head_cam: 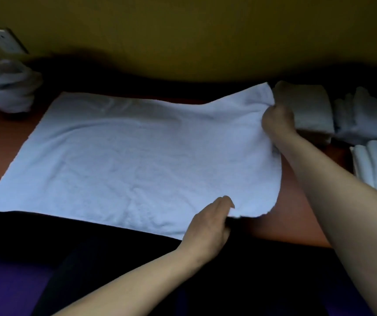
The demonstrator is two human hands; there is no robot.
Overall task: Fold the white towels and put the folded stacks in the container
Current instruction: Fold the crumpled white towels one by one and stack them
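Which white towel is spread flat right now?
The large towel at the table's centre, with both hands holding its right edge; the towels at far left and right are bunched or folded.

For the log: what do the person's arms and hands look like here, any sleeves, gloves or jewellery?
Both forearms are bare, with no sleeves in view. The left hand and right hand wear no gloves, and no rings, watch or bracelets show. The dim, soft picture could hide small details.

White towel [133, 156] spread flat — right corners lifted, folded towels [374, 169] right

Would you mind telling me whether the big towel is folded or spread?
Spread: the towel lies flat on the table, both hands pinching its right corners.
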